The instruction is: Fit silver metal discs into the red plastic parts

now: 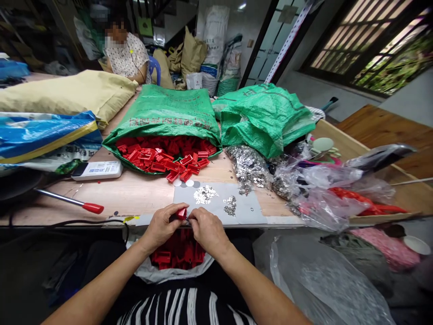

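My left hand (162, 225) is closed around a small red plastic part (182, 213) at the table's near edge. My right hand (207, 229) pinches at the same part from the right, fingertips pressed together; what it pinches is too small to make out. Just beyond lie two little heaps of tiny silvery metal pieces (204, 194) on a grey sheet (243, 208). More red parts (158, 158) spill from an open green sack (165, 113). In my lap a bag holds several red parts (177, 255).
A second green sack (267, 117), a pile of silver pieces (248, 168) and clear plastic bags (331, 189) sit to the right. A white remote (97, 170) and a red-handled tool (71, 201) lie left. Another person (126, 54) sits at the far end.
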`<state>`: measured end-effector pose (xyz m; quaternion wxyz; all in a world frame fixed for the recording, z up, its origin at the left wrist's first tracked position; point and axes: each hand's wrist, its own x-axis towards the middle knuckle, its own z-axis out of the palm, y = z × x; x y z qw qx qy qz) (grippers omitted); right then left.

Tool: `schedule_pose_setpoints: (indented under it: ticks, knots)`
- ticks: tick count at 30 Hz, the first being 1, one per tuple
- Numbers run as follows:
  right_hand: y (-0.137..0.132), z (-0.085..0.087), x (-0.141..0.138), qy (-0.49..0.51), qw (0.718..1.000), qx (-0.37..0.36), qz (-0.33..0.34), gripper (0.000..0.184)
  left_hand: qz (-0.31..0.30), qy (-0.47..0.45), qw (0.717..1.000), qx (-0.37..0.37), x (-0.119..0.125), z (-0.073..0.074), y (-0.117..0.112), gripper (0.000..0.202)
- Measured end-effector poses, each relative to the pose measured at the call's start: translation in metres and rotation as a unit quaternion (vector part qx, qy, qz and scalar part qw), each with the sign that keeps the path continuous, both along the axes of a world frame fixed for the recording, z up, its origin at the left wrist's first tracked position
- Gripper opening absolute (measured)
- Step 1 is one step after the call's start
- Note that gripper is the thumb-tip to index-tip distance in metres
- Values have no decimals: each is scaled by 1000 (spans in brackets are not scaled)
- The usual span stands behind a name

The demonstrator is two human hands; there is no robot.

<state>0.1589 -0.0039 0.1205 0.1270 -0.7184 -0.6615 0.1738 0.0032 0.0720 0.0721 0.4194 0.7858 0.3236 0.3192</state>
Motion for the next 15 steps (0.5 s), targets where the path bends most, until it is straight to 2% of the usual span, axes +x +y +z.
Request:
schedule_pose_setpoints:
  ticks: [5,9,12,15]
  knots:
    - [-7,-14,9,88,994,52,23,13,26,-32,999,-28,0,7,-6,36]
    - [-16,-19,12,184,977,102,46,15,47,-58,995,-63,-2,10,-14,30]
    - [-22,-15,13,248,964,82,51,18,55,-109,981,-148,-4,16,-21,33]
    - [-27,-9,12,310,947,36,75,34,58,-207,932,-292,-3,27,-28,32]
